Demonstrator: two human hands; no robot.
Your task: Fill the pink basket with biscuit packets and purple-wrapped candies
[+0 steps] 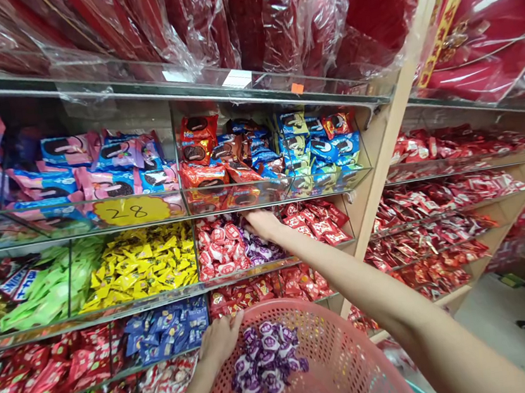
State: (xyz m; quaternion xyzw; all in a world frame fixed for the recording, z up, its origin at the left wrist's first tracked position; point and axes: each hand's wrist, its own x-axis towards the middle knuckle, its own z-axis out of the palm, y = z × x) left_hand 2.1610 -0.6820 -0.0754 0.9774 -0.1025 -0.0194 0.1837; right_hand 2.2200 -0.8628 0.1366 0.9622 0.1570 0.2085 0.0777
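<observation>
My left hand (220, 340) grips the near rim of a pink plastic basket (340, 359) that holds several purple-and-white wrapped candies (264, 365). My right hand (261, 223) reaches deep into a clear shelf bin, above a pile of purple wrapped candies (262, 252) next to red-and-white wrapped candies (218, 243). Its fingers are hidden at the back of the bin, so I cannot tell whether they hold anything.
Clear shelf bins hold yellow candies (141, 262), green packets (45, 293), red packets (318, 221), blue packets (168, 329) and cookie packs (247, 150). A yellow price tag (130, 211) reads 28. Red plastic-wrapped goods (240, 14) hang above. More red-sweet shelves (449, 199) stand at the right.
</observation>
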